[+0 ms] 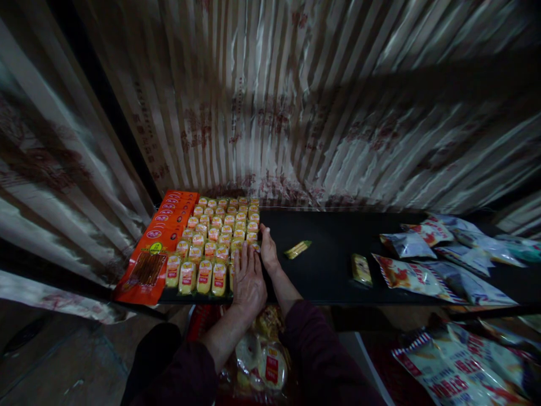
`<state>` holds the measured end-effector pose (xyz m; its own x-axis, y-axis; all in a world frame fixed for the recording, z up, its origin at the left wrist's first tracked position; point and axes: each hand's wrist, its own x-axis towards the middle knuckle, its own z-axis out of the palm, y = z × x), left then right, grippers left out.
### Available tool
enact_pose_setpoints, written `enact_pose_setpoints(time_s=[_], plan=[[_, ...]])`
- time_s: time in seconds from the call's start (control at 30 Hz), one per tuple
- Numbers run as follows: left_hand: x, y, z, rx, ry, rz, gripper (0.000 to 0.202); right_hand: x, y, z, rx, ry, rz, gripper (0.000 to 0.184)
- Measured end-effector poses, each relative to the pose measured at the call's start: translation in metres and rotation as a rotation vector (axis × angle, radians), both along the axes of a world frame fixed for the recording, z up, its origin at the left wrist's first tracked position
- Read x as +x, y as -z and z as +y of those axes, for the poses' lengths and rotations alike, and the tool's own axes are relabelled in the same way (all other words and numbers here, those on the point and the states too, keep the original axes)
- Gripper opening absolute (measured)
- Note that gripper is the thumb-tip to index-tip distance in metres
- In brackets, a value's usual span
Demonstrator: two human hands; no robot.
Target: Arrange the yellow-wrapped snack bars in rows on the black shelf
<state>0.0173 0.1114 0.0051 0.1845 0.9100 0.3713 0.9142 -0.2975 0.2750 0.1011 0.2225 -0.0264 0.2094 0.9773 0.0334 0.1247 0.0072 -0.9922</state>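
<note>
Several rows of small yellow snack packets [213, 237] with red and white labels lie packed together on a black shelf [329, 265]. My left hand [248, 276] lies flat, fingers stretched out, on the near right corner of the rows. My right hand [267, 248] rests against the right edge of the rows, fingers extended along the packets. Neither hand holds anything I can see. A single yellow packet [297, 248] lies loose just right of my right hand, and another [362, 268] farther right.
A stack of orange-red packages [158, 248] borders the rows on the left. Larger silvery and red-striped bags [431, 265] lie on the shelf's right, with more [456, 366] below. A bag of yellow packets [264, 361] sits under my arms. Striped paper [296, 113] covers the back wall.
</note>
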Motion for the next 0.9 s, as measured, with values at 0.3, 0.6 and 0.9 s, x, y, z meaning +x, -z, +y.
enact_pose_setpoints(time_s=[0.3, 0.6, 0.9], plan=[[-0.0002, 0.0041, 0.0007, 0.023, -0.001, 0.010, 0.057, 0.0011, 0.0016, 0.0013, 0.010, -0.011, -0.005, 0.073], [-0.0007, 0.0042, 0.0010, 0.015, -0.003, 0.028, 0.055, -0.0006, -0.0018, -0.0008, -0.010, 0.001, 0.015, 0.073], [-0.0018, 0.0053, 0.0020, 0.030, -0.008, 0.093, 0.054, 0.0011, 0.0019, 0.0030, -0.025, -0.021, 0.038, 0.075]])
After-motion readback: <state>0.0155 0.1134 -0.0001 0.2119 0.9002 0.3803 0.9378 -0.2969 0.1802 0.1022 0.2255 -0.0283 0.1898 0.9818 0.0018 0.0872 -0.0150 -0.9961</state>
